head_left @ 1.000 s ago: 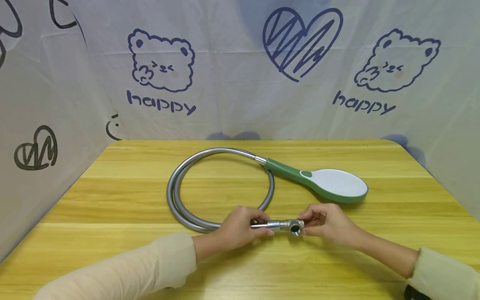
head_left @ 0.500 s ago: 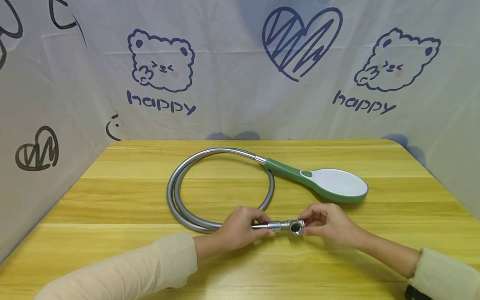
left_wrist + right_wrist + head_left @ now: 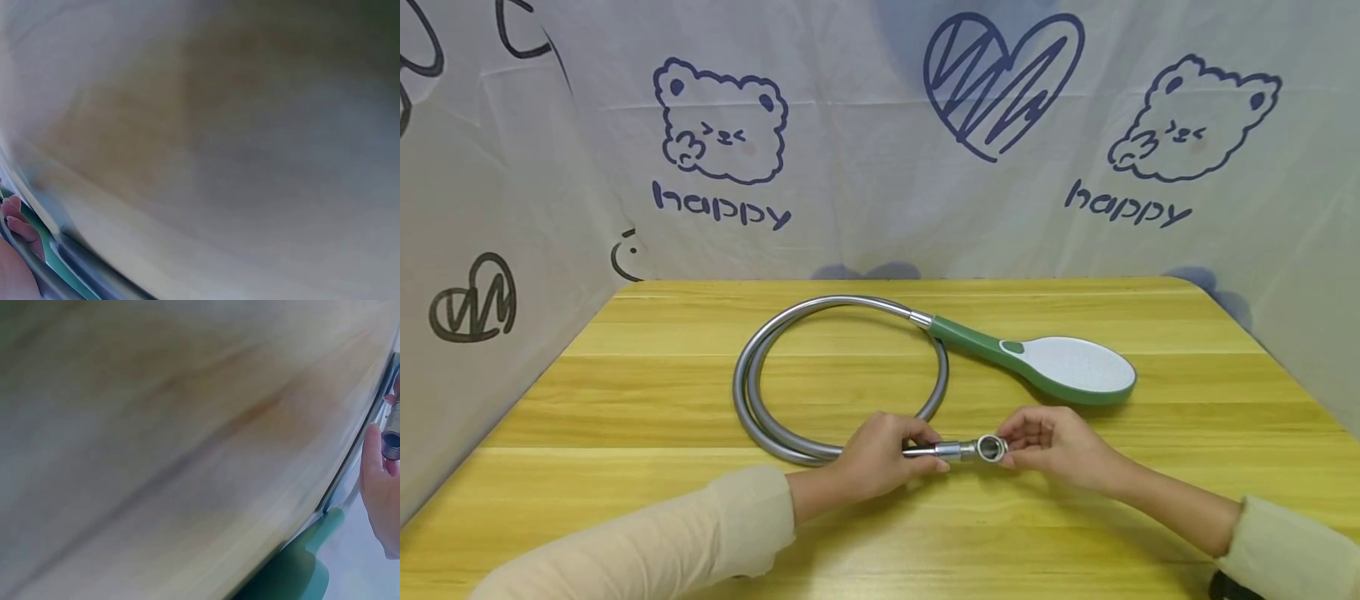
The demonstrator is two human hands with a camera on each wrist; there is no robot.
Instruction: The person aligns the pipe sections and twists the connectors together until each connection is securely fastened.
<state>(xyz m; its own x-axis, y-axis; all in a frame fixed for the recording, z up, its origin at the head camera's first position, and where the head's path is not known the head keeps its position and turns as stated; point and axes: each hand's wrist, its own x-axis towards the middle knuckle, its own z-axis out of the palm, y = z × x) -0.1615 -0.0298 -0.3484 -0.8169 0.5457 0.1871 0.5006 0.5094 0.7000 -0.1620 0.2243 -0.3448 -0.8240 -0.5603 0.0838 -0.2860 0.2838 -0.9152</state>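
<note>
My left hand [image 3: 880,457] grips the end of a grey shower hose [image 3: 747,379] near its chrome connector [image 3: 949,451]. A metal pipe fitting [image 3: 991,448] sits against that connector, its round opening facing up toward the head camera. Thumb and fingers of my right hand [image 3: 1060,446] pinch the fitting from its right side. From the coiled hose's other end runs a shower head [image 3: 1067,367] with a green handle and white face, lying behind both hands. In the right wrist view the fitting [image 3: 392,442] shows at the right edge, beside the hand.
All of this is on a yellow wood-grain table [image 3: 625,517]. A pale cloth [image 3: 865,192] printed with bears and hearts hangs behind the table and along its sides. A dark object [image 3: 1228,586] shows under the right sleeve [image 3: 1292,542].
The fitting has turned in my right fingers, so its round opening now tips up more toward the head camera. My left hand, the hose and the shower head stay in place.
</note>
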